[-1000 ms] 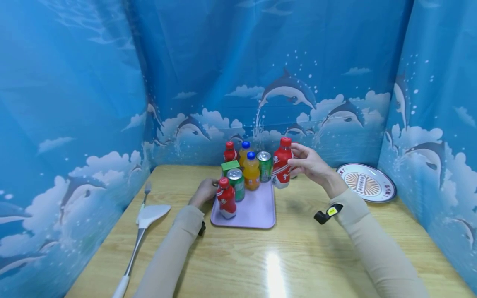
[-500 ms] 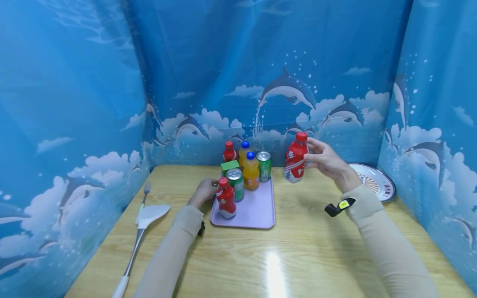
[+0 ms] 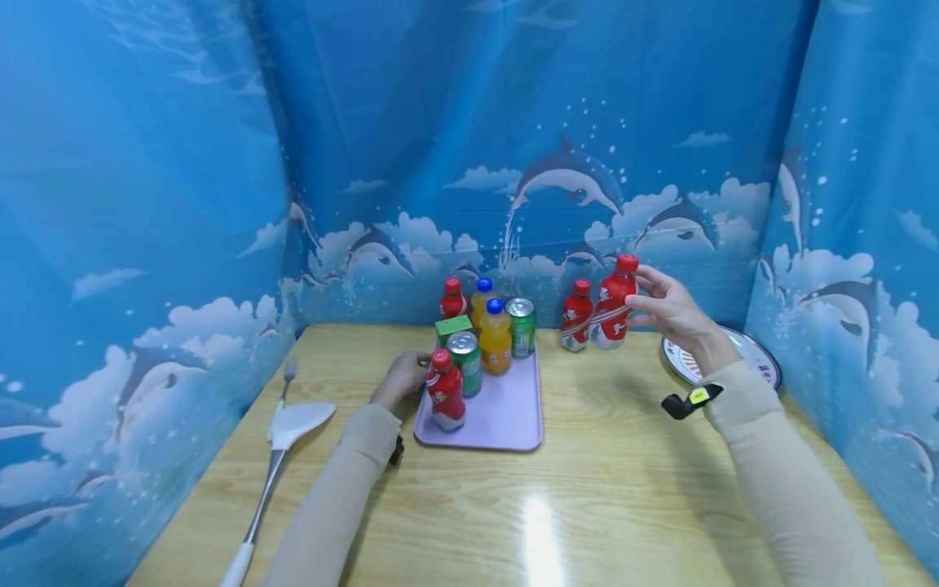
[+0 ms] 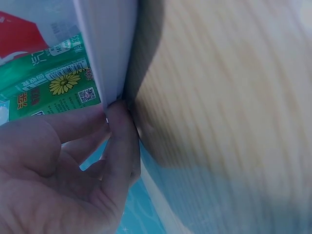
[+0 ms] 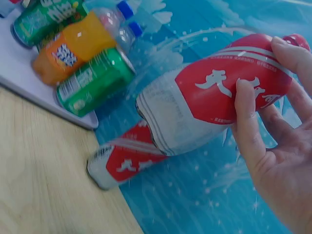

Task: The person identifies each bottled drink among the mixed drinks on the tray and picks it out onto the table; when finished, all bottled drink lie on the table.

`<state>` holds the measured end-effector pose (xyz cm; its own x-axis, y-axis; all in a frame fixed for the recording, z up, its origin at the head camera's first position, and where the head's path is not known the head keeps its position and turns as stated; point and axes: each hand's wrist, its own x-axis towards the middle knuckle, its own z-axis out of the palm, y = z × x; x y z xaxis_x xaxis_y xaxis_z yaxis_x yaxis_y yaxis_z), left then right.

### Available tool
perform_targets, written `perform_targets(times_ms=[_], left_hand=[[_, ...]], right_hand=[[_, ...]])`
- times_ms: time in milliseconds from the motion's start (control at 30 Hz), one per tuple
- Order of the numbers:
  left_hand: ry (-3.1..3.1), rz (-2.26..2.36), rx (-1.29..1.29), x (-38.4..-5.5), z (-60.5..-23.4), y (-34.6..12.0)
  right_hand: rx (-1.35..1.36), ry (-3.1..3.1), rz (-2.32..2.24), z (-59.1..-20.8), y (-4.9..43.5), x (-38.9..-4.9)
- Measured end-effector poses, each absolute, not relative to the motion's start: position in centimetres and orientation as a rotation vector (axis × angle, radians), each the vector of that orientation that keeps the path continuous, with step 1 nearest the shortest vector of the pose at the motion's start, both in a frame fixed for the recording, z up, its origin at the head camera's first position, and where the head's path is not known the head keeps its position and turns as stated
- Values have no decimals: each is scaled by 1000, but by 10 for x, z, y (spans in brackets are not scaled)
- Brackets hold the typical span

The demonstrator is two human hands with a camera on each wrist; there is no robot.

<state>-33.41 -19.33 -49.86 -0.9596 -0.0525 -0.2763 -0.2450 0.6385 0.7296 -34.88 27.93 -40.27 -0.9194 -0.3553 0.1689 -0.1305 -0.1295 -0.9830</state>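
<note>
My right hand (image 3: 676, 314) grips a red-capped bottle (image 3: 614, 302) with a red-and-white label round its upper part. In the right wrist view this bottle (image 5: 209, 92) is raised and overlaps a second, similar bottle (image 3: 576, 315) that stands on the table. At the left, my left hand (image 3: 402, 378) pinches the side rim of a light purple tray (image 3: 506, 420); in the left wrist view its fingers lie on both sides of the tray wall (image 4: 109, 48). On the tray stand a red bottle (image 3: 446, 391), two green cans (image 3: 465, 367), and orange drink bottles (image 3: 495, 338) with blue caps.
Behind these, a green box (image 3: 453, 328) and another red bottle (image 3: 453, 302) stand at the tray's back left. A patterned plate (image 3: 759, 363) lies at the right. A white-headed spatula (image 3: 301, 422) and a fork (image 3: 289, 375) lie at the left. Blue curtains (image 3: 440, 122) enclose the table.
My right hand has carried its bottle from the tray's right edge further right, revealing the second red bottle standing behind it. The left hand stays at the tray rim.
</note>
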Motion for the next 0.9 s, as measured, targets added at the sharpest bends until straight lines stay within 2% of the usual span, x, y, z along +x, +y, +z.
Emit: perform_targets(times_ms=[200,900], left_hand=[[2624,1236,-239,-335,-500,-194],[2633,1253,-260,-338,-502,-194]], right_hand=[[-335,2095,-2141,-406,287,-356],[-98,2452,-2028,-445,278,-398]])
